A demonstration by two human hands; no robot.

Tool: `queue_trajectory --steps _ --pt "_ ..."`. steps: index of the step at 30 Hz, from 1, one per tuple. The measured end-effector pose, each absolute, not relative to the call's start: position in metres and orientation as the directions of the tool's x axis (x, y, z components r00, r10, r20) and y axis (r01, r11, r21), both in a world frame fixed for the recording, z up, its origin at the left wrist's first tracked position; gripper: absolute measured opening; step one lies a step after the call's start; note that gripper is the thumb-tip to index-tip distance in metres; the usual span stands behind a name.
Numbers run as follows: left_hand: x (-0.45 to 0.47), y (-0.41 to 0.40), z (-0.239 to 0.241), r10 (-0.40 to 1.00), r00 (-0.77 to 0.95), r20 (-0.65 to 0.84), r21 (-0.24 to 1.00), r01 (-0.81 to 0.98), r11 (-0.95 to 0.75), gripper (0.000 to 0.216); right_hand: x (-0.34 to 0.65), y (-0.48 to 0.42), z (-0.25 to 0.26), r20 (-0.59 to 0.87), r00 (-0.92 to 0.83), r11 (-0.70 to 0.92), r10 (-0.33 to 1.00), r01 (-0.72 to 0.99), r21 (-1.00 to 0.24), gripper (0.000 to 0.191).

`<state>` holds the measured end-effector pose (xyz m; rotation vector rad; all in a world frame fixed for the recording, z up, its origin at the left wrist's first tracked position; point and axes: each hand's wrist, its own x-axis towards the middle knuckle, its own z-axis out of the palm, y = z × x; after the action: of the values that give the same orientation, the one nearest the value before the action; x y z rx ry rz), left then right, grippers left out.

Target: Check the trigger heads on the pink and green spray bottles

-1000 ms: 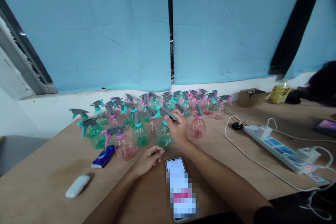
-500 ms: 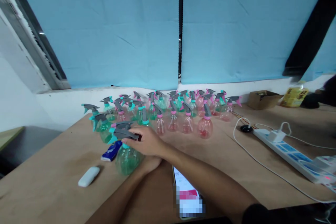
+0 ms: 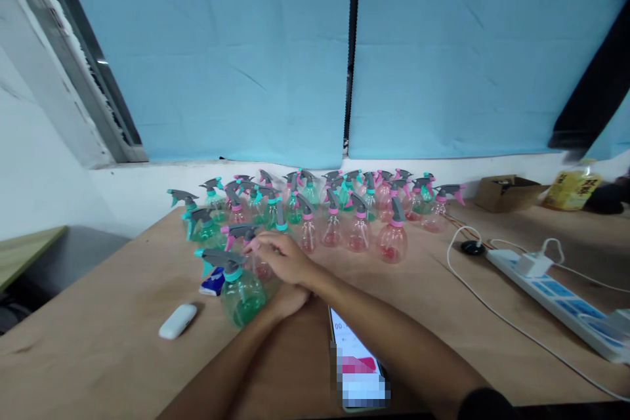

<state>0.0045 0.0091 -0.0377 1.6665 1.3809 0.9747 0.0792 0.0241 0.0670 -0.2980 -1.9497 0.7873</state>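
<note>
My right hand (image 3: 283, 257) reaches across from the right, fingers bent around the back of the grey head of a pink spray bottle (image 3: 262, 270). In front of that bottle a green spray bottle (image 3: 241, 298) stands upright, with a turquoise nozzle pointing left and no fingers on its head. My left hand (image 3: 291, 302) rests low by the table, just right of the green bottle and under my right wrist. The left fingers are hidden behind the right forearm, so their grip does not show.
Several pink and green spray bottles (image 3: 392, 241) stand in rows toward the wall. A white case (image 3: 178, 321) and a blue packet (image 3: 212, 282) lie at left. A phone (image 3: 364, 387) lies near me. A power strip (image 3: 556, 298) with cables, a cardboard box (image 3: 509, 193) and a yellow-labelled jug (image 3: 573, 187) are at right.
My right hand has left the green spray bottle's head and moved to the pink one behind it. The whole view has shifted slightly, with things appearing a little further right.
</note>
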Motion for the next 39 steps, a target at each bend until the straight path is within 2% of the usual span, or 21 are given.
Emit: queue_trajectory --steps 4,7,9,12,15,18,23,27,31,35,39 --pt "0.006 0.009 -0.037 0.977 0.210 0.041 0.896 0.424 -0.129 0.025 0.077 0.035 0.072 0.759 -0.355 0.807 0.546 -0.017 -0.590 0.027" --pt "0.009 0.009 -0.031 0.964 0.260 0.050 0.905 0.396 -0.154 0.018 0.072 0.045 0.075 0.741 -0.418 0.828 0.525 0.048 -0.559 0.047" --pt "0.012 0.009 -0.028 0.959 0.275 0.061 0.914 0.371 -0.165 0.014 0.067 0.051 0.076 0.703 -0.480 0.829 0.525 0.103 -0.549 0.052" --pt "0.013 0.007 -0.026 0.963 0.262 0.060 0.928 0.342 -0.151 0.010 0.060 0.057 0.075 0.674 -0.523 0.842 0.522 0.185 -0.508 0.047" --pt "0.013 0.004 -0.024 0.971 0.232 0.058 0.916 0.375 -0.145 0.012 0.056 0.058 0.072 0.700 -0.500 0.857 0.510 0.228 -0.461 0.032" --pt "0.012 0.004 -0.023 0.974 0.221 0.057 0.896 0.418 -0.148 0.016 0.057 0.055 0.071 0.697 -0.451 0.830 0.558 0.276 -0.485 0.021" --pt "0.012 0.007 -0.025 0.956 0.286 0.070 0.905 0.386 -0.182 0.016 0.065 0.051 0.076 0.648 -0.444 0.785 0.619 0.318 -0.532 0.023" --pt "0.013 0.004 -0.025 0.941 0.321 0.102 0.901 0.370 -0.224 0.014 0.076 0.046 0.078 0.649 -0.427 0.776 0.630 0.300 -0.555 0.021" --pt "0.015 -0.002 -0.021 0.928 0.354 0.114 0.896 0.367 -0.250 0.015 0.085 0.045 0.076 0.724 -0.360 0.808 0.589 0.230 -0.543 0.022" --pt "0.017 -0.005 -0.012 0.915 0.385 0.124 0.884 0.376 -0.278 0.016 0.092 0.048 0.079 0.802 -0.185 0.823 0.568 0.119 -0.555 0.023" --pt "0.019 -0.006 -0.007 0.908 0.402 0.118 0.894 0.356 -0.274 0.024 0.101 0.052 0.087 0.801 0.008 0.801 0.598 0.011 -0.598 0.024"
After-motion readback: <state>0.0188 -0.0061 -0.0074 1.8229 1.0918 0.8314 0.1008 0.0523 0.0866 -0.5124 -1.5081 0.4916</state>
